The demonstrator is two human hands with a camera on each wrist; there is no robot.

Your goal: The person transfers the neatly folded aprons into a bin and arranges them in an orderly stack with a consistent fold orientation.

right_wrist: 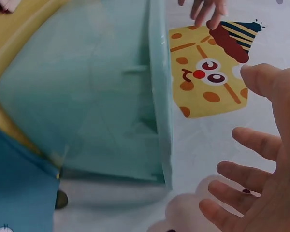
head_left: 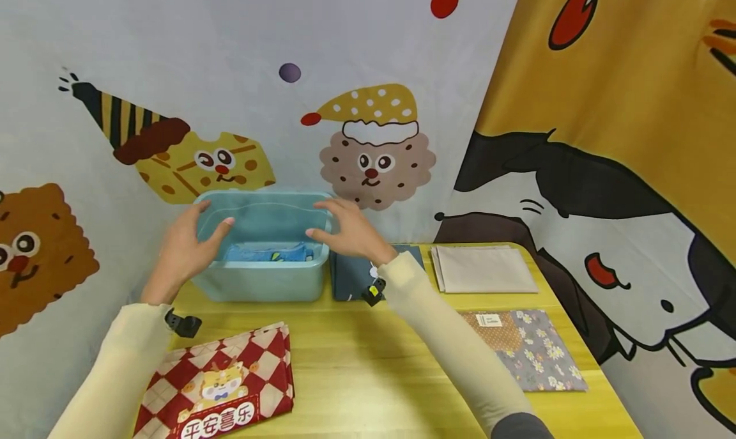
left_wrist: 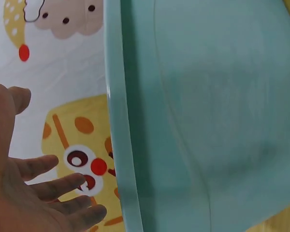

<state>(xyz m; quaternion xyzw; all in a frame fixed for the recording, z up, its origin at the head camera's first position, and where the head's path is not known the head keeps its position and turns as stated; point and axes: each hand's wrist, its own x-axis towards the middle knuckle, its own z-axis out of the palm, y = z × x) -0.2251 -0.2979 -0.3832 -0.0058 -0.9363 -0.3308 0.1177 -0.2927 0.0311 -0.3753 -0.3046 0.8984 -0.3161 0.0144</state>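
A pale blue-green plastic bin (head_left: pixel 261 282) stands at the back left of the table, with a folded bright blue cloth (head_left: pixel 267 254) lying inside. My left hand (head_left: pixel 186 247) is over the bin's left end, thumb and fingers spread apart. Over the right end is my right hand (head_left: pixel 347 228), its fingers also spread and holding nothing. Both wrist views show space between the fingers and the bin's rim; the left hand (left_wrist: pixel 43 188) and the right hand (right_wrist: pixel 261 169) appear beside its outer wall.
A folded red-and-cream checked cloth (head_left: pixel 230 375) lies at the front left. Right of the bin is a folded dark blue cloth (head_left: pixel 351 279), then a folded beige cloth (head_left: pixel 485 269). A grey floral cloth (head_left: pixel 540 349) lies nearer me, partly under my right sleeve. A printed curtain (head_left: pixel 368 30) hangs behind.
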